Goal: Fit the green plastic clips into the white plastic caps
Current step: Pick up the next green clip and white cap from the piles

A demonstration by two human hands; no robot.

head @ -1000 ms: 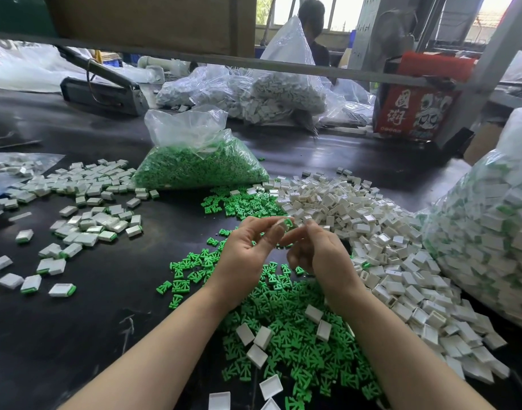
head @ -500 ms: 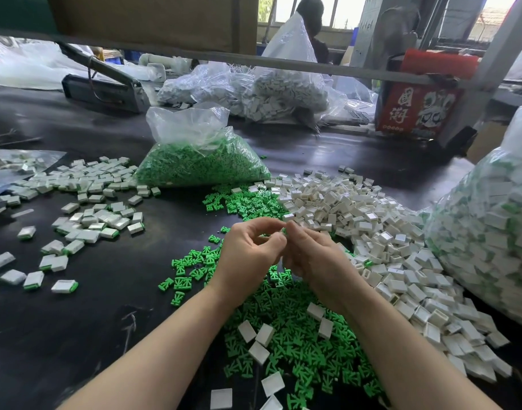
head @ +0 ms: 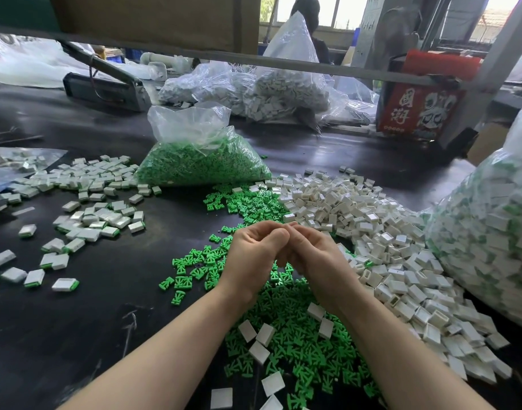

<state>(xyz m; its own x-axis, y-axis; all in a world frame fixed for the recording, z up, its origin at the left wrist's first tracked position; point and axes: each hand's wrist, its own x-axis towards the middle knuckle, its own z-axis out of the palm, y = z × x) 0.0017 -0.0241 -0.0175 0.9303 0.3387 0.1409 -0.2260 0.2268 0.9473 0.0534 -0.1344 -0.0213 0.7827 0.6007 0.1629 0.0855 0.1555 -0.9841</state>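
Observation:
My left hand [head: 254,255] and my right hand [head: 319,258] meet fingertip to fingertip above the table's middle, fingers curled inward. They pinch a small piece between them, which the fingers hide. Loose green clips [head: 298,344] lie in a heap under my wrists, with a few white caps on top. A big pile of empty white caps [head: 387,247] spreads to the right of my hands. Caps with green clips fitted [head: 91,214] are scattered on the left.
A clear bag of green clips [head: 200,164] stands behind my hands. A large bag of fitted caps [head: 490,232] fills the right edge. Bags of white caps [head: 277,93], a red box [head: 416,110] and a grey device [head: 106,90] sit at the back of the black table [head: 76,335].
A green clip showed between my fingertips a second ago. My hands have since closed together and it is now hidden; both hands stayed in the same spot.

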